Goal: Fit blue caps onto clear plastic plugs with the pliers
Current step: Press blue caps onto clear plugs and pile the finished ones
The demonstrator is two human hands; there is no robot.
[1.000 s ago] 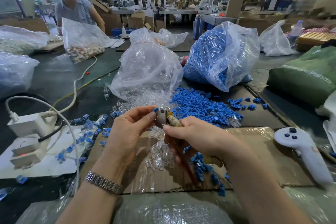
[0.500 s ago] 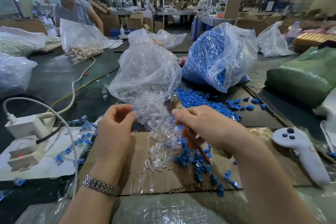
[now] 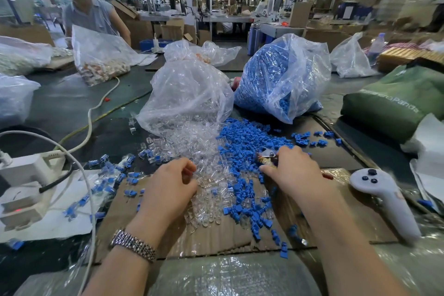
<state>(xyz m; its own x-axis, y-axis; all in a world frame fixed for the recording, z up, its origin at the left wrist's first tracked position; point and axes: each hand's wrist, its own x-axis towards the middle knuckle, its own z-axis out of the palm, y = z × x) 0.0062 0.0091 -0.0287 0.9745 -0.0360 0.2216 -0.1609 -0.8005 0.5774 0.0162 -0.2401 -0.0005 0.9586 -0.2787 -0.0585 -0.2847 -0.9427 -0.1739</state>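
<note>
A heap of clear plastic plugs [image 3: 204, 146] spills from a clear bag [image 3: 189, 94] onto the cardboard sheet [image 3: 216, 240]. Beside it on the right lies a heap of blue caps [image 3: 245, 137]. My left hand [image 3: 168, 190] is down on the clear heap, fingers and thumb curled and pinching at a plug. My right hand [image 3: 290, 170] grips the pliers [image 3: 265, 155], whose metal jaws poke out among the blue caps; the handles are hidden under the hand. Capped plugs [image 3: 108, 175] lie scattered to the left.
A bag full of blue caps [image 3: 281, 79] stands behind the heaps. A white power strip [image 3: 24, 175] and its cables sit at the left, a white controller [image 3: 384, 199] at the right, a green bag [image 3: 396, 101] beyond. Another person [image 3: 91, 14] works at the far left.
Both hands have dropped from in front of me to the table. The left hand left the pliers' jaws, swung left, then went to the clear heap. The right hand carried the pliers into the blue caps.
</note>
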